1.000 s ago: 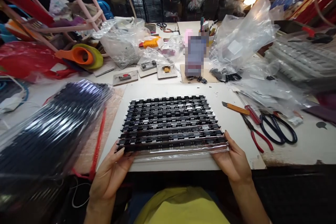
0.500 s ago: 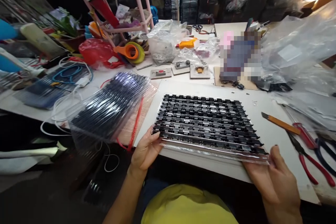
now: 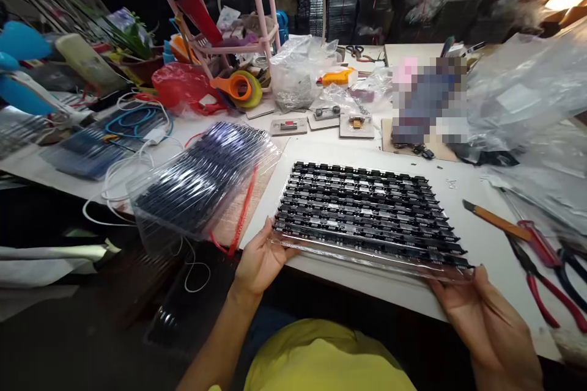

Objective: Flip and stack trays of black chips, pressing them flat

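Observation:
A clear plastic tray (image 3: 348, 250) filled with rows of small black parts (image 3: 362, 208) is at the front edge of the white work board. My left hand (image 3: 261, 259) grips its near left corner, thumb against the rim and fingers underneath. At the near right corner, my right hand (image 3: 486, 317) holds the tray with the thumb at the edge and fingers below. To the left lies a stack of plastic trays (image 3: 197, 180) with dark contents.
Pliers with red handles (image 3: 541, 287), an orange cutter knife (image 3: 495, 220) and a red screwdriver (image 3: 541, 244) lie at the right. Behind are small mounted pieces (image 3: 356, 126), an orange tape dispenser (image 3: 236, 87) and a pink rack (image 3: 261, 6). Plastic bags (image 3: 536, 91) fill the far right.
The view has shifted slightly, so everything sits a little further right. My left thumb has moved from over the black parts to the tray's rim. Both hands still hold the tray.

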`<action>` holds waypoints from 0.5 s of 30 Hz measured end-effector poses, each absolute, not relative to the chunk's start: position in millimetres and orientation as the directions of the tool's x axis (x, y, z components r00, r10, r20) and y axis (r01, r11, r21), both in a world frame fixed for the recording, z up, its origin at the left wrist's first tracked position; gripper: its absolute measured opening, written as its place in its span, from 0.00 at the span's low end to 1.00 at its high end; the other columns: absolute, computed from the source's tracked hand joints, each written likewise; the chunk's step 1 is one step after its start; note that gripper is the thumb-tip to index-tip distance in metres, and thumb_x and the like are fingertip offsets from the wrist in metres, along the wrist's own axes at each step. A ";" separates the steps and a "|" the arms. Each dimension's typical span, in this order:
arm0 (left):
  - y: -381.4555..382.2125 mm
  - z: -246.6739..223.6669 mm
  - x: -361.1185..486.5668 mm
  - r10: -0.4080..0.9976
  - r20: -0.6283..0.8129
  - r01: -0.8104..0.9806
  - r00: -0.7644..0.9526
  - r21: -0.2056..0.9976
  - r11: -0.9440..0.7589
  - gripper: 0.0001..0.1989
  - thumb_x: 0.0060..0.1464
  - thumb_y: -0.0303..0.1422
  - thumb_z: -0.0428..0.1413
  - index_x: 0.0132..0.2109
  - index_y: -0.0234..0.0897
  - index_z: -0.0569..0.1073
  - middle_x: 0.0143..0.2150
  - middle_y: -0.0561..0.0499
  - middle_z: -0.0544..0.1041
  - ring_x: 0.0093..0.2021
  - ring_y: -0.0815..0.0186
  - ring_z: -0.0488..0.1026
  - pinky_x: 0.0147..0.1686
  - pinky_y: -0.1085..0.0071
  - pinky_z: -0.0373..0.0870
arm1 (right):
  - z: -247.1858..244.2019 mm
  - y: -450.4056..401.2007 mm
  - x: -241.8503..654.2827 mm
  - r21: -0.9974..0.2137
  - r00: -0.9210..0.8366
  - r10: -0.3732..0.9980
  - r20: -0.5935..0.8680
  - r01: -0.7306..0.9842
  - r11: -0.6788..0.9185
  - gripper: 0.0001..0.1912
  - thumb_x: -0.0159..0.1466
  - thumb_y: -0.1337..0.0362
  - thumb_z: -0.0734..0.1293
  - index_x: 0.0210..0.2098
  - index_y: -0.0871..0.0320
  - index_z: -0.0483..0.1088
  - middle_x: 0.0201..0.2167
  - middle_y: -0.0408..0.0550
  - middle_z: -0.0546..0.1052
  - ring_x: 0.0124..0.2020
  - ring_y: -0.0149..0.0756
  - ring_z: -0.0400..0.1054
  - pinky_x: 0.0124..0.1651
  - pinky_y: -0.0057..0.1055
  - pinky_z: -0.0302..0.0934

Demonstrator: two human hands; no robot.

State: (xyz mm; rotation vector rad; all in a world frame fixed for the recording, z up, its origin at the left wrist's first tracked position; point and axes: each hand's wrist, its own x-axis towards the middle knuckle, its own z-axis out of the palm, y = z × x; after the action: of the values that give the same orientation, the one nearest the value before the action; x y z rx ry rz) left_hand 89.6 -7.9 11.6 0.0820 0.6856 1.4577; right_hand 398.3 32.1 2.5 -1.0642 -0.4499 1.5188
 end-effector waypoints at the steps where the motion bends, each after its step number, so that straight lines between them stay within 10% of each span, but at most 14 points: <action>1: -8.0 11.5 89.6 0.930 -0.366 -0.876 -0.040 0.460 0.144 0.19 0.65 0.34 0.41 0.55 0.32 0.70 0.46 0.40 0.78 0.48 0.52 0.74 0.50 0.48 0.67 | 1.0 32.4 399.2 -0.770 0.088 0.922 -0.378 -0.583 -0.260 0.13 0.65 0.59 0.61 0.48 0.50 0.72 0.56 0.48 0.69 0.59 0.46 0.59 0.51 0.47 0.67; 15: -8.0 9.1 89.5 0.928 -0.356 -0.867 -0.112 0.491 0.083 0.18 0.65 0.32 0.41 0.51 0.37 0.73 0.44 0.42 0.79 0.44 0.56 0.76 0.44 0.52 0.73 | -3.3 33.1 400.8 -0.637 -0.019 0.932 -0.362 -0.725 -0.262 0.13 0.67 0.62 0.60 0.46 0.50 0.72 0.53 0.47 0.72 0.54 0.43 0.64 0.50 0.47 0.68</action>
State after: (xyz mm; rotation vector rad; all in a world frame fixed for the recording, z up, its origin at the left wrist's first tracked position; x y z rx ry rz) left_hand 89.5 -8.0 9.1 0.1078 0.7146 1.5255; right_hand 400.8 33.1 -3.3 -0.8726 -0.3217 1.6289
